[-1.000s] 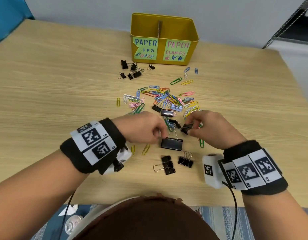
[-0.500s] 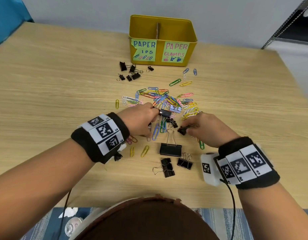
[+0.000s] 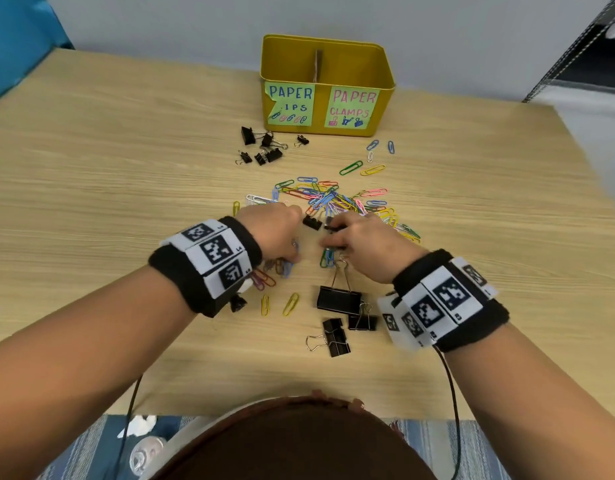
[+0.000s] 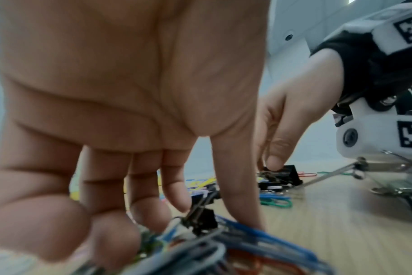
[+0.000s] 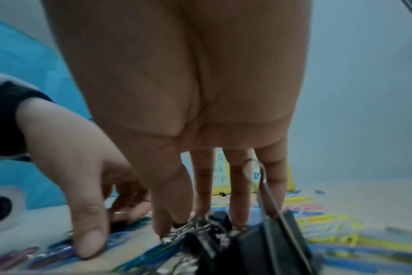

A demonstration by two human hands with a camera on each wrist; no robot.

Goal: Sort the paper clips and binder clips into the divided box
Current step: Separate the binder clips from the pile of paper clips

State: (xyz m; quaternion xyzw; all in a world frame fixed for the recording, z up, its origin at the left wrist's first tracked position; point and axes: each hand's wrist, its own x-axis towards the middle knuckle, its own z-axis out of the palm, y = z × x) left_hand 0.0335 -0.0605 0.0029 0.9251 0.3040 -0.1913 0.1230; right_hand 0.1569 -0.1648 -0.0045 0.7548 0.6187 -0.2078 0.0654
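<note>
Sorting looks barely begun (box (image 3: 328,128) interior hidden): before it, left hand (image 3: 271,230) gathers paper clips (image 3: 337,199), right hand (image 3: 359,240) pinches binder clips (image 3: 333,226).

The left hand (image 3: 271,230) hides its fingertips; the divided box (image 3: 326,109) interior stays unseen.

Just ahead of our hands the heap of paper clips (image 3: 340,202) crowds the table (image 3: 108,188); beyond it a small cluster of binder clips (image 3: 264,147) lies before the yellow box (image 3: 326,60). Behind our right hand (image 3: 364,244) more binder clips (image 3: 339,301) block the way back. Out to either side, bare wood lets us pass.
</note>
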